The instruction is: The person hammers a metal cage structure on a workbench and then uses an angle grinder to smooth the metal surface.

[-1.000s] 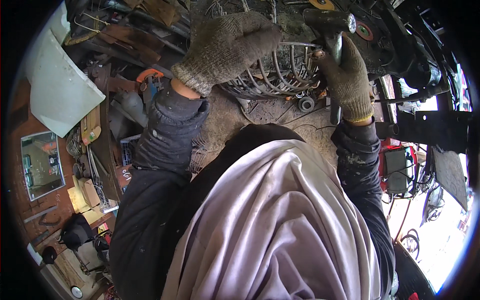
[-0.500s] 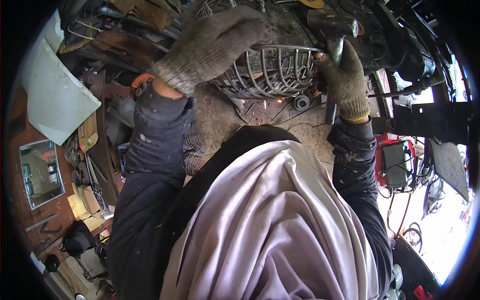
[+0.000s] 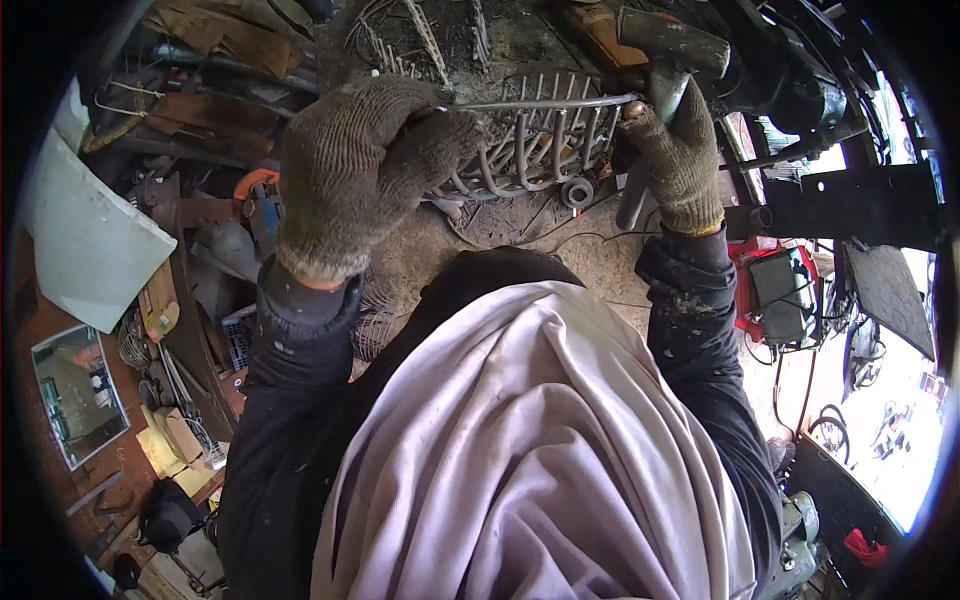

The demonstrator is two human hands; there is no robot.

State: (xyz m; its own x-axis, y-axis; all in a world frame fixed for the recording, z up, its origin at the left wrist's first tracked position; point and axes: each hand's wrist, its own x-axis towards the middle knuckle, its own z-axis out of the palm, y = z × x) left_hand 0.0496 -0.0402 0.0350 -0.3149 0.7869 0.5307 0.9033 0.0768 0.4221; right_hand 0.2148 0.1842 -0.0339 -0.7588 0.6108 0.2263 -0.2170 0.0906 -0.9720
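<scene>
My left hand (image 3: 375,170), in a grey-brown knit glove, is closed round the left end of a metal rack of bent rods (image 3: 545,150). Several curved prongs stand out from the rack's long bar, which runs across to my right hand (image 3: 680,155). That hand wears a matching glove and grips a hammer (image 3: 632,195), its thick cylindrical head pointing away from me and its handle end towards me. My right thumb tip shows bare through the glove, against the rack bar's right end. Part of the hammer handle is hidden in my palm.
A small metal ring (image 3: 577,193) appears just below the rack. An orange-brown object (image 3: 610,35) lies beyond it. Dark metal parts (image 3: 850,205) crowd the right side. At the left are a pale curved panel (image 3: 95,230), an orange clamp-like piece (image 3: 255,183) and a framed mirror-like pane (image 3: 80,395).
My left hand has shifted left and towards me, and its curled fingers now show at the rack's end. The rack has tilted, turning its prongs. My right hand still holds the hammer.
</scene>
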